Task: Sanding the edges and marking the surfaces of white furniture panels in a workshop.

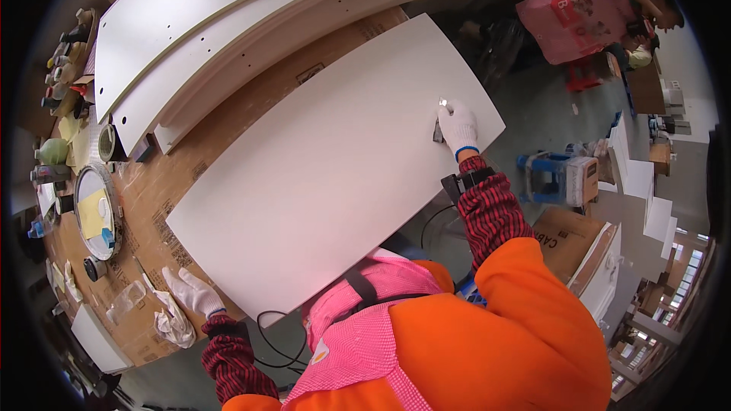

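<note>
A large white panel (335, 160) lies slantwise across the cardboard-covered table in front of me. Near its right end my right hand (459, 128), in a white glove, is closed around a small dark object (438, 134) against the panel. Something shiny shows at the fingertips; its kind is unclear. My left hand (194, 291), gloved too, reaches over the table beside the panel's lower left corner. Its fingers stretch out and hold nothing visible. Just below it lies a crumpled white cloth (174, 326).
Several white panels (251, 23) with drilled holes are stacked at the far side. A round lid (95, 209) and bottles (52, 151) stand along the left. On the right are a blue stool (542, 176), a cardboard box (567, 240) and another person (601, 19) farther off.
</note>
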A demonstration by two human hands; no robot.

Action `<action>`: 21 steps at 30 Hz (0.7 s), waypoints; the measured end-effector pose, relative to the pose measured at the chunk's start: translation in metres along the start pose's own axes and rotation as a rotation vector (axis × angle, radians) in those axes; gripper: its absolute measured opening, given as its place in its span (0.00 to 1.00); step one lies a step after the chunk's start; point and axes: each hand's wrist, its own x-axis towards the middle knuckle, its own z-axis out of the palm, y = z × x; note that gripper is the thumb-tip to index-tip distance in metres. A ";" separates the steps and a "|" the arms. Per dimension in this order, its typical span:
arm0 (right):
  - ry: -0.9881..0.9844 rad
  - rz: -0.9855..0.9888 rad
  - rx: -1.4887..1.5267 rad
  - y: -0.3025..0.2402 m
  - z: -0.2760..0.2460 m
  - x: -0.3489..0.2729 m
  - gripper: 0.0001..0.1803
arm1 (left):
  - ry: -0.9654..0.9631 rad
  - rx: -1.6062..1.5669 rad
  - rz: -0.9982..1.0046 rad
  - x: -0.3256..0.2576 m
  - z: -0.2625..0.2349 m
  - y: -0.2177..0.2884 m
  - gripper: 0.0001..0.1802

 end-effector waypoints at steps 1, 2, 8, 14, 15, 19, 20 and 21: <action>-0.016 -0.062 -0.064 -0.015 0.008 -0.006 0.17 | -0.073 0.236 0.008 0.002 -0.005 -0.027 0.29; -0.022 -0.070 -0.064 -0.038 0.020 -0.015 0.17 | -0.069 0.242 0.002 -0.001 0.001 -0.038 0.29; 0.027 -0.131 -0.163 -0.037 0.033 -0.011 0.19 | -0.130 0.368 0.123 -0.014 0.025 -0.041 0.28; -0.022 -0.015 -0.051 -0.072 0.039 -0.022 0.20 | -0.109 0.266 0.047 -0.011 0.018 -0.014 0.30; 0.000 -0.088 -0.064 -0.095 0.052 -0.031 0.20 | -0.111 0.265 0.043 -0.011 0.020 -0.012 0.30; -0.177 -0.322 -0.042 -0.196 0.096 -0.091 0.15 | -0.091 0.256 0.072 -0.011 0.019 -0.014 0.29; -0.225 -0.414 -0.027 -0.203 0.111 -0.111 0.15 | -0.097 0.255 0.078 -0.011 0.020 -0.013 0.29; -0.278 -0.510 -0.011 -0.208 0.126 -0.135 0.14 | -0.093 0.257 0.076 -0.011 0.019 -0.015 0.29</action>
